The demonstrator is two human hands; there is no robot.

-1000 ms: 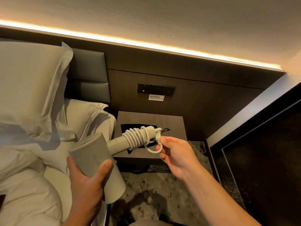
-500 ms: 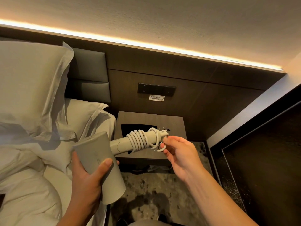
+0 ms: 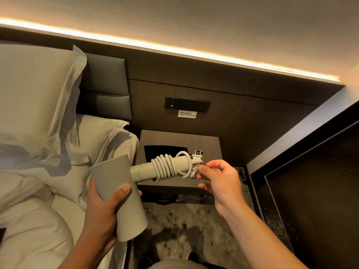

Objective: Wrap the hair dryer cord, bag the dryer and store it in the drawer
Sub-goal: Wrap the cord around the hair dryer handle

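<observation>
My left hand grips the barrel of a grey-beige hair dryer, whose handle points right over the nightstand. The white cord is coiled several times round the handle, and the plug sticks up at the handle's end. My right hand is at that end, thumb and forefinger pinching the cord's last loop just below the plug. A black bag lies flat on the nightstand, partly hidden behind the dryer handle. No drawer front is plainly visible.
A bed with white pillows and bedding fills the left. A dark wall panel with a switch plate stands behind the nightstand. A dark cabinet or wall rises on the right. Patterned floor lies below.
The last loose loop of cord has been drawn tighter at the handle's end, and the plug now stands up there. My right hand has shifted slightly right.
</observation>
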